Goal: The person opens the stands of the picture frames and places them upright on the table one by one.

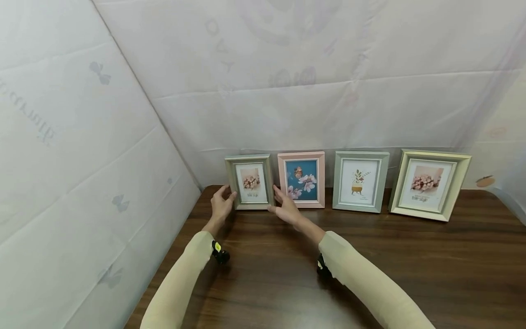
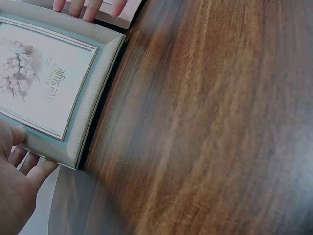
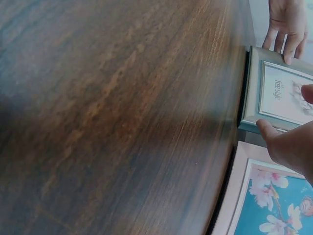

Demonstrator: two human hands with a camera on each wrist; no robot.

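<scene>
A grey-beige picture frame point(image 1: 252, 183) with a print of pink flowers stands upright at the left end of the row. My left hand point(image 1: 222, 202) grips its left side, the thumb over the front border and the fingers along the outer edge in the left wrist view. On the opposite side my right hand point(image 1: 286, 208) holds the lower right part, its thumb point(image 3: 266, 129) at the bottom corner. Close beside that hand stands a pink picture frame point(image 1: 302, 157) with blossoms on blue, its lower left partly covered by the fingers.
Farther right stand a sage green picture frame point(image 1: 360, 208) with a potted plant print and a pale gold picture frame point(image 1: 419, 214), turned at an angle. All are at the back of a dark wooden table point(image 1: 267, 274), before a white fabric wall point(image 1: 263, 123).
</scene>
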